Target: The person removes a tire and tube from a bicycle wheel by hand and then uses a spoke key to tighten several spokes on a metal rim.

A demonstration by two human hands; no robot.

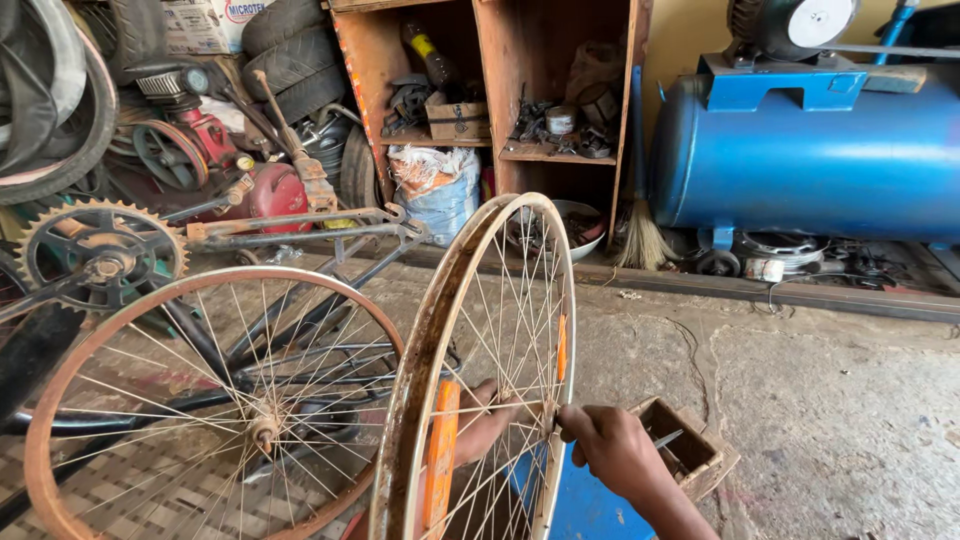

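A rusty spoked bicycle rim (437, 310) with orange reflectors stands upright in front of me. My left hand (482, 420) reaches through the spokes from behind and holds the wheel near its hub. My right hand (610, 447) pinches the spokes at the hub on the near side. A second bare wheel (80, 360), still fixed to an upturned bicycle frame (300, 228), stands to the left.
A small wooden box (700, 455) with a metal tool lies on the concrete floor by my right hand. A blue compressor tank (810, 150) fills the back right. Wooden shelves (500, 100) of parts, a broom (640, 235), tyres and a chainring (100, 250) line the back.
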